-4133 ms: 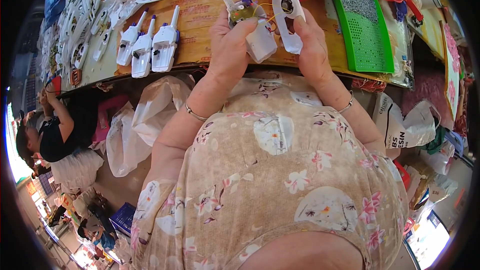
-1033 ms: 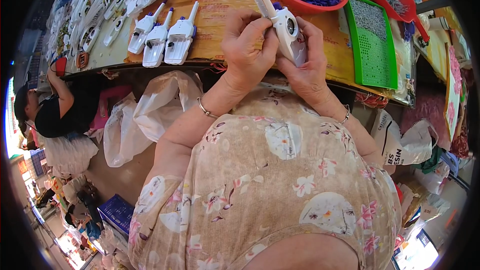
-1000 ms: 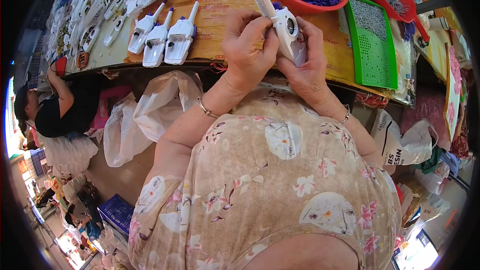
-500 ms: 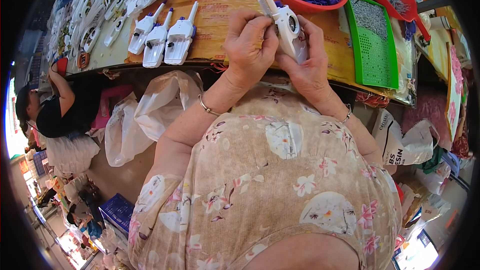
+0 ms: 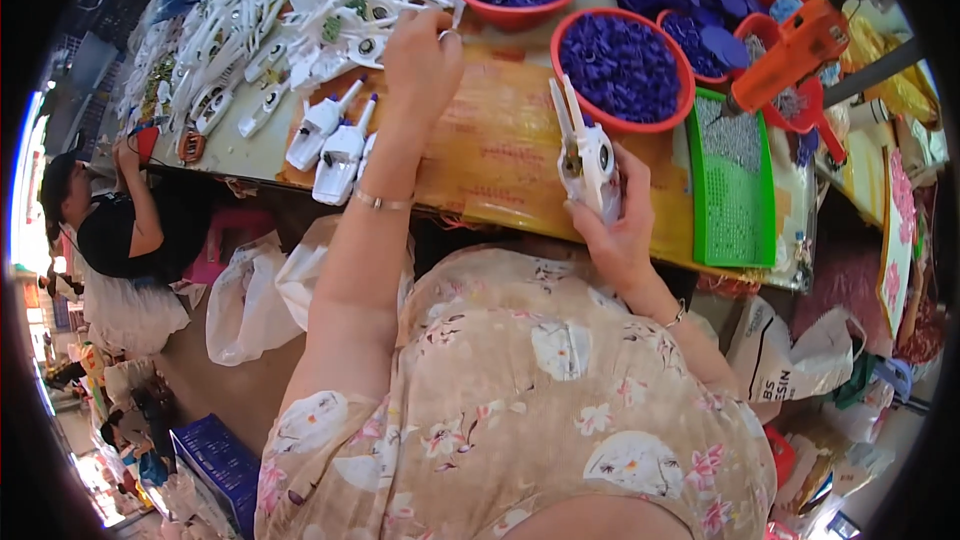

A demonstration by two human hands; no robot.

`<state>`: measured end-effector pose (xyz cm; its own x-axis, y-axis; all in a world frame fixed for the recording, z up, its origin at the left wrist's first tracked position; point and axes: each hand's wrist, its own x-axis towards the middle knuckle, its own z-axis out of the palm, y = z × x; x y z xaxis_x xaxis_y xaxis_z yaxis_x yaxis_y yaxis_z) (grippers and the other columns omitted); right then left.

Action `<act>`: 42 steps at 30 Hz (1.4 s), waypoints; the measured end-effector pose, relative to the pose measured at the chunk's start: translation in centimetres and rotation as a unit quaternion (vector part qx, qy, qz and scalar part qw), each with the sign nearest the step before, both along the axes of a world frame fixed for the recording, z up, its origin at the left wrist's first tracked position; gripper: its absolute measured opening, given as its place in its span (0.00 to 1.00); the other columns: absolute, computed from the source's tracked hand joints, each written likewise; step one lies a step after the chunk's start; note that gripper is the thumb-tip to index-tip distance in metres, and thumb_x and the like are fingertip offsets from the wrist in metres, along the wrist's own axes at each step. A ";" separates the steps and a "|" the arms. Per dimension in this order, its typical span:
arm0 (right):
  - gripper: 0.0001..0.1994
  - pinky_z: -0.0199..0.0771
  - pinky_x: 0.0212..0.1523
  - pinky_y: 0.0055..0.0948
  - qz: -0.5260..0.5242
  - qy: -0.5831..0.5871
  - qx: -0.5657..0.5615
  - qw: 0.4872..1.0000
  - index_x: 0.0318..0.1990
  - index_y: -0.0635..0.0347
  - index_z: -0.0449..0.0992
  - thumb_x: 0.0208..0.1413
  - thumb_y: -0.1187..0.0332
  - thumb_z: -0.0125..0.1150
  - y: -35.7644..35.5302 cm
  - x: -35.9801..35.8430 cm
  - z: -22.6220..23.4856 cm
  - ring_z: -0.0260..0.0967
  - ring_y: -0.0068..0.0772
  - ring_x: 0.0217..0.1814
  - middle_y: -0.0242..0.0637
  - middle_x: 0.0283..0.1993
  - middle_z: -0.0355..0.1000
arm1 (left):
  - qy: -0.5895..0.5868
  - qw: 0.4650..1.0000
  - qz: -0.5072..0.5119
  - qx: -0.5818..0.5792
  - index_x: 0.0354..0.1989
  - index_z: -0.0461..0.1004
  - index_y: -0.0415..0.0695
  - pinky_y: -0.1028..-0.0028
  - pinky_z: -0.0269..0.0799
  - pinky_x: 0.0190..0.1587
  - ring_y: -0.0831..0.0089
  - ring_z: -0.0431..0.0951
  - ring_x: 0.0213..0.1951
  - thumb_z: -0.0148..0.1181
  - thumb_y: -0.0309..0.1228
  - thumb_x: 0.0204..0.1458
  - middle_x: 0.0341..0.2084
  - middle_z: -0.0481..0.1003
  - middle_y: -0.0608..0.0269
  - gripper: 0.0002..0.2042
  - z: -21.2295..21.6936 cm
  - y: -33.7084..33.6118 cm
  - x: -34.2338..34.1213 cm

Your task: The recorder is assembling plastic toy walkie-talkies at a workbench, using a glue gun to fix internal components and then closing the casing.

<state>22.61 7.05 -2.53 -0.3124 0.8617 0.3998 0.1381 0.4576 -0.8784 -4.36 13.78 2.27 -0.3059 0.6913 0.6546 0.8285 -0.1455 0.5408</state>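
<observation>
While outstretched, left hand (image 5: pixel 422 45) palm-down

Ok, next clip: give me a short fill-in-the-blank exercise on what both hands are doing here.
1. The right hand holds a white plastic ____ part upright.
2. The left hand reaches toward the pile of ____ plastic parts.
3. The red bowl beside the held part is filled with ____ pieces.
4. The tray right of the held part is ____.

Missing words: gun-shaped; white; purple; green
</observation>
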 end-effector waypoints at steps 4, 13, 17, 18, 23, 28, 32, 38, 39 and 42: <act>0.34 0.57 0.60 0.30 0.004 -0.001 -0.023 1.000 0.60 0.66 0.55 0.41 0.79 0.61 -0.4 0.2 0.1 0.58 0.31 0.58 0.40 0.56 0.59 | 0.133 0.984 0.006 -0.118 0.30 0.77 0.40 0.60 0.71 0.40 0.52 0.76 0.34 0.53 0.28 0.43 0.30 0.75 0.48 0.08 0.4 6.2 -2.5; 0.35 0.57 0.59 0.30 0.005 -0.008 -0.038 0.999 0.60 0.66 0.57 0.40 0.78 0.63 0.1 0.3 0.5 0.58 0.32 0.57 0.39 0.55 0.57 | 0.255 0.950 -0.008 -0.180 0.33 0.78 0.44 0.62 0.72 0.44 0.56 0.75 0.41 0.55 0.26 0.43 0.34 0.75 0.52 0.09 1.2 12.8 -0.2; 0.35 0.57 0.59 0.29 0.011 0.000 -0.032 0.999 0.60 0.66 0.57 0.40 0.78 0.63 0.2 0.3 0.6 0.58 0.32 0.57 0.40 0.55 0.57 | 0.329 0.920 -0.047 -0.207 0.33 0.78 0.45 0.63 0.72 0.44 0.58 0.74 0.44 0.55 0.24 0.42 0.38 0.72 0.54 0.09 2.0 12.6 -0.1; 0.35 0.57 0.59 0.29 0.011 0.003 -0.031 0.999 0.60 0.66 0.57 0.40 0.78 0.63 0.2 0.4 0.5 0.58 0.32 0.57 0.40 0.55 0.57 | 0.330 0.920 -0.048 -0.209 0.33 0.78 0.45 0.63 0.72 0.44 0.58 0.74 0.44 0.55 0.24 0.42 0.38 0.72 0.54 0.09 1.9 12.7 -0.6; 0.35 0.57 0.59 0.30 0.011 0.002 -0.029 1.000 0.60 0.66 0.57 0.40 0.77 0.63 -0.1 0.3 0.6 0.58 0.32 0.57 0.40 0.55 0.57 | 0.249 0.953 -0.095 -0.147 0.33 0.78 0.43 0.63 0.72 0.41 0.54 0.76 0.37 0.56 0.24 0.41 0.31 0.76 0.51 0.09 3.2 11.5 -2.7; 0.33 0.58 0.59 0.30 0.012 0.055 -0.063 0.996 0.60 0.67 0.57 0.41 0.79 0.59 0.1 0.5 -0.1 0.61 0.31 0.56 0.39 0.54 0.61 | -0.140 0.941 -0.228 -0.208 0.40 0.76 0.37 0.75 0.71 0.27 0.73 0.75 0.24 0.57 0.25 0.47 0.24 0.75 0.62 0.11 3.9 3.2 1.0; 0.33 0.58 0.60 0.30 0.037 0.104 -0.107 0.988 0.61 0.68 0.56 0.43 0.81 0.56 0.3 0.6 0.8 0.61 0.31 0.59 0.42 0.57 0.62 | -0.396 0.814 -0.333 -0.265 0.40 0.74 0.34 0.81 0.69 0.24 0.80 0.73 0.22 0.59 0.23 0.48 0.22 0.73 0.66 0.11 1.6 -5.1 4.7; 0.32 0.59 0.59 0.29 0.042 0.083 -0.130 0.987 0.61 0.68 0.56 0.45 0.81 0.58 -0.1 0.6 1.3 0.61 0.30 0.58 0.43 0.57 0.63 | -0.480 0.783 -0.305 -0.252 0.35 0.77 0.37 0.83 0.69 0.26 0.84 0.73 0.24 0.64 0.21 0.45 0.25 0.77 0.66 0.08 -0.4 -11.2 8.0; 0.32 0.60 0.59 0.28 0.035 0.061 -0.118 0.990 0.61 0.68 0.56 0.45 0.81 0.59 -0.2 0.6 1.2 0.62 0.30 0.58 0.43 0.57 0.63 | -0.507 0.774 -0.289 -0.244 0.35 0.78 0.38 0.84 0.69 0.27 0.84 0.74 0.25 0.65 0.22 0.45 0.25 0.77 0.66 0.08 -0.2 -11.5 8.4; 0.32 0.61 0.58 0.28 0.017 0.026 -0.078 0.996 0.60 0.67 0.57 0.45 0.79 0.61 -0.4 0.4 1.2 0.62 0.30 0.57 0.42 0.55 0.63 | -0.498 0.781 -0.295 -0.236 0.36 0.76 0.39 0.85 0.67 0.24 0.85 0.72 0.24 0.65 0.23 0.45 0.26 0.76 0.67 0.09 -0.3 -11.5 8.8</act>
